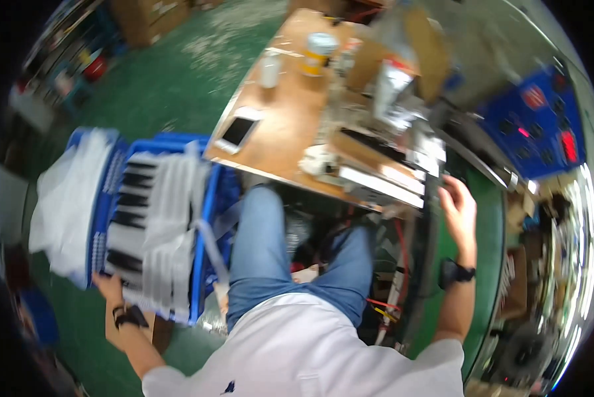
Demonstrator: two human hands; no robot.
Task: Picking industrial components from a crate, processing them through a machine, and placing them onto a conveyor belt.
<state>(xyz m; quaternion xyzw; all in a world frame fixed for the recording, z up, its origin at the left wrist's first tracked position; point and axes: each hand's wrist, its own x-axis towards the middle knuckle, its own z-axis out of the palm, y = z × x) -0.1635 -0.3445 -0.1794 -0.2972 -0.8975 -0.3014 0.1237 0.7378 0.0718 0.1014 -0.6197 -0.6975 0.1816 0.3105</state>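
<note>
reaching left hand (pixel 109 289) down into blue crate (pixel 201 218), grip unclear; right hand (pixel 459 210) clasping black bar (pixel 431 218)

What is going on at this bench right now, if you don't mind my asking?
A seated person reaches the left hand down into a blue crate of black and white parts wrapped in plastic beside the chair. The right hand rests at the edge of a machine by the wooden table, where a phone lies. The picture is blurred, so neither grip can be judged.
</note>
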